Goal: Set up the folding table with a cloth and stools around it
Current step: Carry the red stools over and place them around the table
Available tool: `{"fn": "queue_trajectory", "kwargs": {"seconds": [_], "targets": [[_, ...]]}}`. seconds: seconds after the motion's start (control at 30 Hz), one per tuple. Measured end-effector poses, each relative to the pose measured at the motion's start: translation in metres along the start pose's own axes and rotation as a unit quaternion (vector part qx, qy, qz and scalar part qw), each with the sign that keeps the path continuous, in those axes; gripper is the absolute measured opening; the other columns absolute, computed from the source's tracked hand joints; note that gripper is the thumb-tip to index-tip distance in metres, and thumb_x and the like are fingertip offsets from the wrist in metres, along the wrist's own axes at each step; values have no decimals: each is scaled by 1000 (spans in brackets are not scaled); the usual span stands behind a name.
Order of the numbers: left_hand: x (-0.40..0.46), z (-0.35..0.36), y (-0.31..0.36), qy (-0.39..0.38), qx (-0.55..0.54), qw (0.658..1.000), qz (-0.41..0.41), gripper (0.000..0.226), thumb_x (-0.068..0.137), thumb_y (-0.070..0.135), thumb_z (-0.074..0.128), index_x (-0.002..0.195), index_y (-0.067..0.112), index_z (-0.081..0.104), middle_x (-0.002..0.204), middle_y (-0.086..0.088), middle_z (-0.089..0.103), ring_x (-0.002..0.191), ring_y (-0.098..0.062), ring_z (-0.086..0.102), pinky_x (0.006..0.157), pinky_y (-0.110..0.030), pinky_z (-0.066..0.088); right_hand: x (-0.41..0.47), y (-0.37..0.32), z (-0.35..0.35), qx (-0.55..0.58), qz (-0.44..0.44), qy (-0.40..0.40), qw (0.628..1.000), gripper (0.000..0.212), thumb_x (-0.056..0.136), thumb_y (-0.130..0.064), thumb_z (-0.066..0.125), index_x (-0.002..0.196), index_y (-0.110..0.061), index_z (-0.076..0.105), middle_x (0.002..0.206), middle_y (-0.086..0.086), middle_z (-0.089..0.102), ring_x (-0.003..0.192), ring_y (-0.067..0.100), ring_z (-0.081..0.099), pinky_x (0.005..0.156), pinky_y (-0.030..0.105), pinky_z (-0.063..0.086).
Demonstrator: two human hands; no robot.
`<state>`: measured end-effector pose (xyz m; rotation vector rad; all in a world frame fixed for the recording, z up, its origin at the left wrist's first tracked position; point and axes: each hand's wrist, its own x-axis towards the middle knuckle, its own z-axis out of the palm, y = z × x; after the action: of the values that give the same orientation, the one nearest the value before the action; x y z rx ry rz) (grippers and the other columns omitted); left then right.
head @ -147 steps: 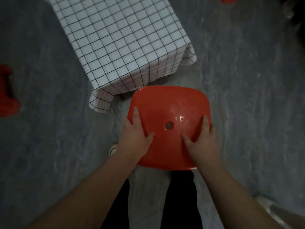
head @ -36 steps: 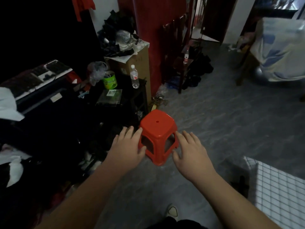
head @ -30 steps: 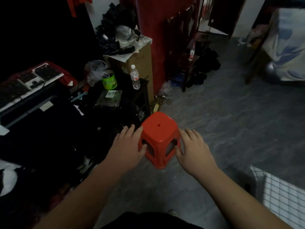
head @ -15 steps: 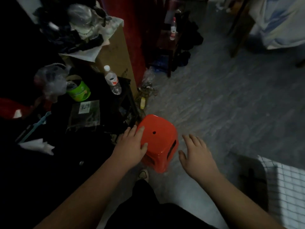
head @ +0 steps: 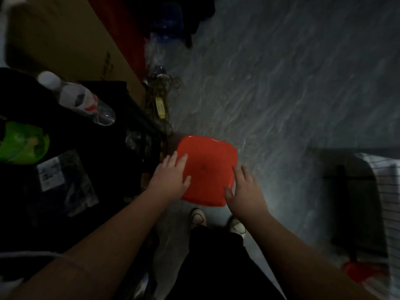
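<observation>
A red plastic stool (head: 207, 169) stands on the grey floor just ahead of my feet, seen from straight above, with a small hole in the middle of its seat. My left hand (head: 171, 178) lies on the seat's left edge, thumb on top. My right hand (head: 244, 191) presses the right near corner, thumb on the seat and fingers along the side. The folding table with its checked cloth (head: 389, 191) reaches in at the right edge. A second red stool (head: 363, 273) shows partly beside it at lower right.
Close on the left is a low black table (head: 97, 169) with a water bottle (head: 82, 98), a green tub (head: 21, 144) and a packet. A cardboard box (head: 65, 40) and tangled cables (head: 160, 100) lie behind the stool. Open grey floor (head: 292, 83) spreads to the right.
I have stepped up to the stool and now look straight down on it. Both hands have closed in from beside it onto the seat's edges.
</observation>
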<state>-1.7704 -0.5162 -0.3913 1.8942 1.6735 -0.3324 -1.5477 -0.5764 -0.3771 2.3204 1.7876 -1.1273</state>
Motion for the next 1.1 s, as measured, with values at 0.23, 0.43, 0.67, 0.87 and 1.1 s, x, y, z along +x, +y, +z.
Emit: {"fn": "queue_trajectory", "kwargs": {"seconds": [0.23, 0.43, 0.67, 0.87, 1.1], "targets": [[101, 106, -59, -35, -28, 999, -28, 93, 91, 52, 61, 158, 32, -1, 166, -12, -12, 152, -32, 2, 122, -47, 17, 104, 47, 124, 28, 74, -22, 997, 87, 88, -41, 65, 157, -31, 13, 165, 11, 6, 147, 38, 18, 111, 54, 34], [138, 147, -83, -33, -54, 996, -64, 109, 82, 58, 69, 152, 45, -15, 163, -2, -25, 151, -38, 0, 119, -56, 21, 136, 68, 171, 78, 121, -7, 990, 105, 84, -41, 74, 155, -44, -4, 165, 5, -13, 148, 42, 13, 109, 59, 35], [141, 159, -84, -47, -81, 993, -76, 115, 81, 49, 75, 150, 47, -17, 163, -4, -23, 149, -38, 11, 115, -54, 30, 142, 69, 184, 112, 138, 12, 984, 109, 83, -29, 78, 155, -42, -2, 165, 9, -15, 143, 46, 24, 109, 57, 36], [133, 152, -71, -51, -64, 993, -83, 111, 84, 43, 74, 154, 42, -13, 162, -9, -23, 147, -40, 15, 113, -54, 32, 137, 65, 169, 107, 134, 10, 985, 106, 85, -29, 77, 157, -39, 0, 164, 9, -14, 143, 43, 24, 110, 55, 36], [75, 88, -23, -48, -83, 993, -72, 107, 83, 48, 72, 155, 41, -7, 162, -11, -20, 146, -42, 18, 113, -52, 31, 78, 52, 86, 80, 117, 25, 990, 101, 85, -34, 75, 157, -38, 4, 165, 9, -10, 143, 43, 25, 108, 53, 38]]}}
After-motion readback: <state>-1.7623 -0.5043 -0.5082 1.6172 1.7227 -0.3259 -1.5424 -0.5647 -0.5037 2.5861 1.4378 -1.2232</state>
